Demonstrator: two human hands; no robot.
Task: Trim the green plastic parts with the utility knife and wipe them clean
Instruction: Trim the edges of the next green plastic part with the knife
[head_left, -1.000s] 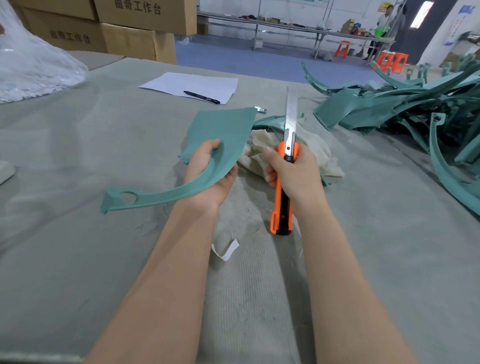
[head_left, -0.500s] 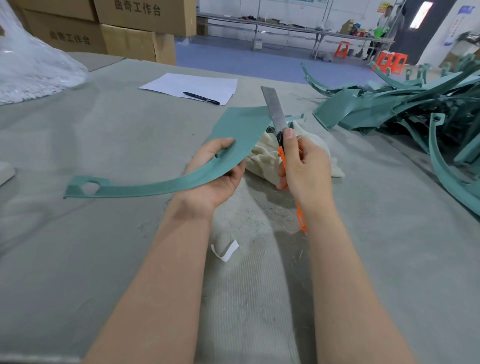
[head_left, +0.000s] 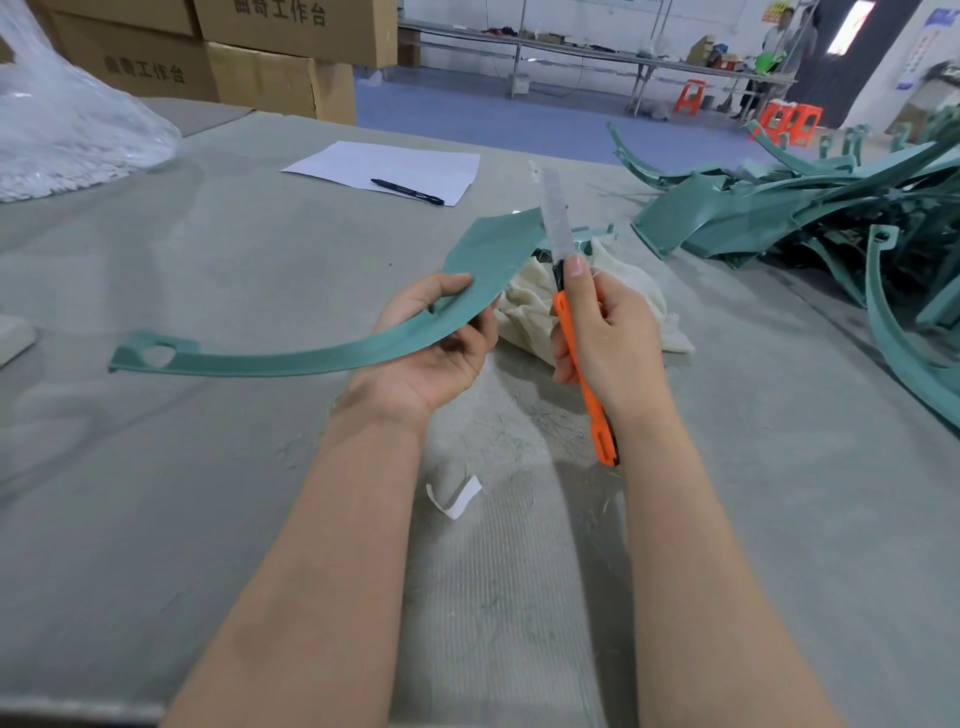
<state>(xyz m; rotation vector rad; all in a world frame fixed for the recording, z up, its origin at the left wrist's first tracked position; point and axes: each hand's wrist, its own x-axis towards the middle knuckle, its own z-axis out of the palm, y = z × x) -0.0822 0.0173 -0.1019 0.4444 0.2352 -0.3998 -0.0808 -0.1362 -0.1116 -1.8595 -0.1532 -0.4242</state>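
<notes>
Left hand (head_left: 434, 353) fingers curled round green part (head_left: 322, 353), held above table (head_left: 156, 467); right hand (head_left: 605, 338) fingers clamped on knife (head_left: 576, 348), blade up beside part's wide end, cloth (head_left: 530, 306) behind

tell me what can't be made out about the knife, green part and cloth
Head view:
utility knife: mid-handle hidden inside the right hand; blade blurred.
green part: underside unseen; left hand covers a stretch.
cloth: partly behind both hands.
pile of green parts: cut off by the right edge.

green part (head_left: 322, 358), orange knife (head_left: 584, 374), cream rag (head_left: 524, 312)
</notes>
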